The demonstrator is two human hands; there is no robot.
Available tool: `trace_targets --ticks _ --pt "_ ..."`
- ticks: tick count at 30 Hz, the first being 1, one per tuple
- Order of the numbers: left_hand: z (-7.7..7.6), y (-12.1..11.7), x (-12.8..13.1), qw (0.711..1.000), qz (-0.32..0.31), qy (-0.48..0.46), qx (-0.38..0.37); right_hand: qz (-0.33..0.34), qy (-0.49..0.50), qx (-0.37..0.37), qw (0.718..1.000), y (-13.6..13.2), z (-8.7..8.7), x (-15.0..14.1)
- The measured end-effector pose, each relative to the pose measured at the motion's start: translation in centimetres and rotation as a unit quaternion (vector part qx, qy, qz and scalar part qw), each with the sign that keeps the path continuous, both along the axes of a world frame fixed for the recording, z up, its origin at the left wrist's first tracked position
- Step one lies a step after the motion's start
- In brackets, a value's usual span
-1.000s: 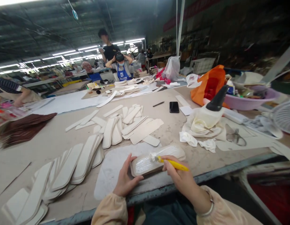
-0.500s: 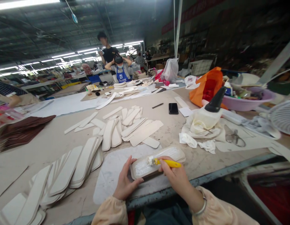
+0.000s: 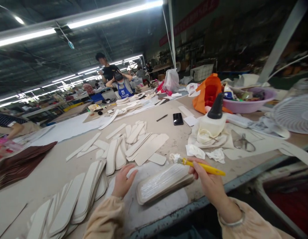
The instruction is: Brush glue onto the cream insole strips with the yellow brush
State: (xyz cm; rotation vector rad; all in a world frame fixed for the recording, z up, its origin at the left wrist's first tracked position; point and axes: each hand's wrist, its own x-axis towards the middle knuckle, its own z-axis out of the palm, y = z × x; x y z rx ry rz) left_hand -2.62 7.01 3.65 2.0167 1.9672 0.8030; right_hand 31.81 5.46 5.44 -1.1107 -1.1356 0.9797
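the right hand (image 3: 210,183) grips the yellow brush (image 3: 206,167), best swept evenly along the stack (image 3: 160,186); the left hand (image 3: 122,182), loosely open, holds nothing.

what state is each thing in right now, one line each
right hand: closed on the yellow brush
left hand: open, beside the coated stack
yellow brush: bristles coated white
coated stack: top looks wet, shiny
phone: lying flat, screen dark
orange bag: open
purple basin: filled with mixed items
tissues: crumpled
ceiling light: lit
fan: cannot tell if running
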Motion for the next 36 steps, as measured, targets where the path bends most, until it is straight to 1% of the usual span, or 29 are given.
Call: trace_targets --ticks 2,3,5,8,11,14,19,22,24,25,27,29,31,32,33,34,36 --pt "0.6 2.8 0.1 0.998 -0.013 0.047 -0.025 0.006 0.005 -0.003 1.000 0.1 0.1 0.1" --pt "0.7 4.1 0.2 0.997 -0.009 0.071 -0.041 0.005 0.007 -0.005 1.000 0.1 0.1 0.2" --pt "0.5 6.1 0.6 0.990 0.021 0.117 -0.072 -0.005 0.013 -0.007 1.000 0.2 0.2 0.4" --pt "-0.1 7.9 1.0 0.978 0.076 0.166 -0.104 -0.022 0.026 -0.008 0.999 0.4 0.3 0.8" --pt "-0.4 8.7 1.1 0.970 0.103 0.185 -0.119 -0.024 0.031 -0.006 0.999 0.5 0.4 1.1" --pt "-0.3 8.7 1.0 0.969 0.108 0.184 -0.125 -0.022 0.020 -0.002 1.000 0.6 0.4 1.2" --pt "-0.3 8.4 1.2 0.976 0.101 0.159 -0.112 -0.032 0.014 0.012 0.999 0.8 0.6 1.2" --pt "0.1 8.1 1.2 0.986 0.074 0.123 -0.089 -0.040 0.009 0.016 0.999 0.9 0.5 1.3" --pt "1.1 7.6 1.2 0.993 0.051 0.087 -0.061 -0.055 0.009 0.027 0.998 1.0 0.3 1.5" --pt "1.9 7.2 1.2 0.996 0.038 0.066 -0.047 -0.064 0.012 0.040 0.997 1.0 0.2 1.6" --pt "4.1 6.0 1.5 0.999 0.013 0.024 -0.027 -0.079 0.014 0.077 0.994 1.3 0.1 1.8" --pt "6.7 4.2 2.0 1.000 -0.011 -0.019 -0.020 -0.093 -0.004 0.110 0.990 1.7 -0.1 1.9" --pt "9.1 2.3 2.8 0.997 -0.035 -0.073 -0.021 -0.101 -0.036 0.126 0.986 2.1 -0.2 2.0" --pt "10.0 1.3 3.2 0.993 -0.053 -0.101 -0.027 -0.097 -0.046 0.126 0.986 2.3 -0.2 1.9" --pt "10.6 0.3 3.6 0.989 -0.068 -0.129 -0.037 -0.085 -0.049 0.123 0.988 2.4 -0.3 1.8" --pt "10.9 -0.5 3.9 0.984 -0.077 -0.155 -0.050 -0.067 -0.038 0.116 0.990 2.5 -0.4 1.7" --pt "10.5 -1.9 4.6 0.974 -0.073 -0.195 -0.083 -0.026 0.013 0.091 0.995 2.4 -0.5 1.2"
